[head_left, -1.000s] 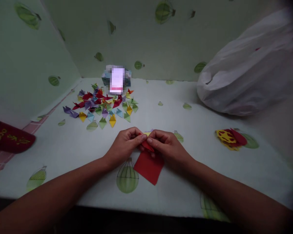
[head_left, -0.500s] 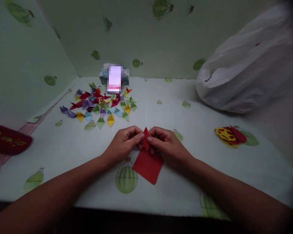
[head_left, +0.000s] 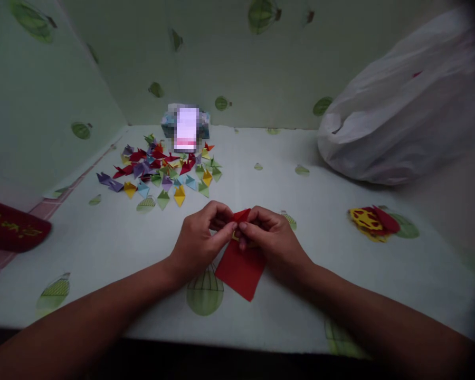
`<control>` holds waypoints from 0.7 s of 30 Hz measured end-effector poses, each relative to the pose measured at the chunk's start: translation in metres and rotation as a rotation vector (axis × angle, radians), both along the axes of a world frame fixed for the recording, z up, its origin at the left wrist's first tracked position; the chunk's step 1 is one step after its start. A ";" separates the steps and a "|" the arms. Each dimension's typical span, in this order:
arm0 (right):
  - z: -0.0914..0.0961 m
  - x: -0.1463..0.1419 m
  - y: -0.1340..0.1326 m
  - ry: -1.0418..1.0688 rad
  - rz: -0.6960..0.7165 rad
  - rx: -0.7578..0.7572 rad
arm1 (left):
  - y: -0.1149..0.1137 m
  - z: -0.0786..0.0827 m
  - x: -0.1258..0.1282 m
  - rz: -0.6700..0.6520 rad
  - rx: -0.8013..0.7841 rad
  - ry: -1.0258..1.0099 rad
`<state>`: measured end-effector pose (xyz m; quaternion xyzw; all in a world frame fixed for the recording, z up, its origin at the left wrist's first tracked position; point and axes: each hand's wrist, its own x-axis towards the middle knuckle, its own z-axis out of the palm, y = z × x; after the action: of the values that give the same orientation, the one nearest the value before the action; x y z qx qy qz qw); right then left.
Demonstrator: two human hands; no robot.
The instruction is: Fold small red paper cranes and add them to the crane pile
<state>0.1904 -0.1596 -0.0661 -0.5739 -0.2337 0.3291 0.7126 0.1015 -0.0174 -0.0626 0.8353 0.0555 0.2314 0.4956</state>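
Observation:
My left hand (head_left: 200, 237) and my right hand (head_left: 267, 237) meet at the middle of the table, fingers pinched together on a small folded red paper piece (head_left: 241, 215). A bit of yellow shows between the fingertips. Just below the hands a flat red paper square (head_left: 239, 272) lies on the cloth, partly under my right hand. Further back to the left lies a pile of several small folded paper pieces (head_left: 162, 169) in red, purple, yellow, green and blue.
A white plastic bag (head_left: 404, 111) fills the back right. A red and yellow paper stack (head_left: 374, 221) lies at the right. A small patterned box (head_left: 186, 126) stands behind the pile. A dark red pouch (head_left: 11, 229) sits at the left edge. Walls close in behind and to the left.
The small red piece has been turned and refolded between my fingertips; its point stood upright half a second ago and now lies flatter. My hands stay in the same spot.

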 end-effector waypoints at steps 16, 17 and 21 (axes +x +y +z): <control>0.003 -0.012 0.003 -0.010 -0.114 -0.007 | -0.003 -0.004 0.000 0.123 0.507 -0.209; 0.002 -0.012 0.003 -0.010 -0.119 -0.011 | -0.003 -0.004 0.000 0.127 0.513 -0.214; 0.001 -0.011 0.003 -0.061 -0.101 -0.031 | -0.001 -0.003 0.001 0.131 0.540 -0.218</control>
<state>0.1796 -0.1569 -0.0652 -0.6058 -0.2210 0.2784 0.7118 0.1027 -0.0181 -0.0655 0.9019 -0.0077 0.3574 0.2426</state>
